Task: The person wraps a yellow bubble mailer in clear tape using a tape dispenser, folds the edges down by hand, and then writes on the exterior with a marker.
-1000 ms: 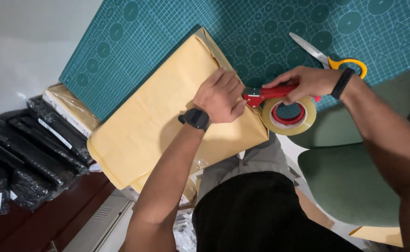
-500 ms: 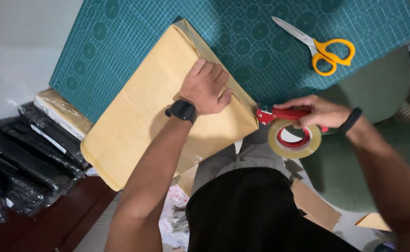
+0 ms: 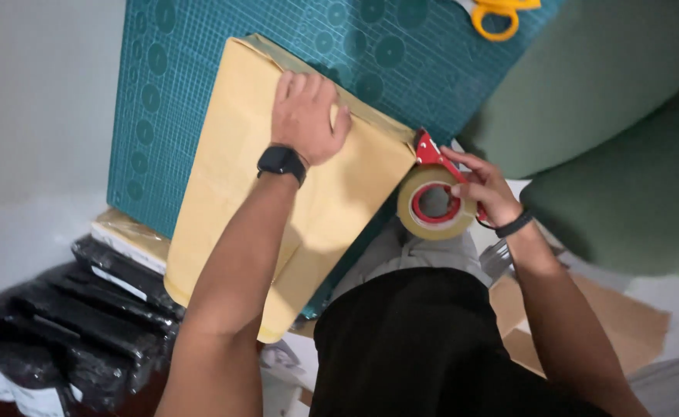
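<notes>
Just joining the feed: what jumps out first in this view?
A large tan parcel lies across a teal cutting mat, pressed flat by the left hand. At its right edge the right hand holds a red tape dispenser. Yellow scissor handles show at the top.

- big envelope: matt tan kraft paper, a bit creased
- cutting mat: teal, smooth rubbery-looking plastic, printed grid
- tape dispenser: glossy red plastic, shiny tan tape roll
- scissors: yellow plastic handles
- black packets: glossy, crinkled plastic film
</notes>
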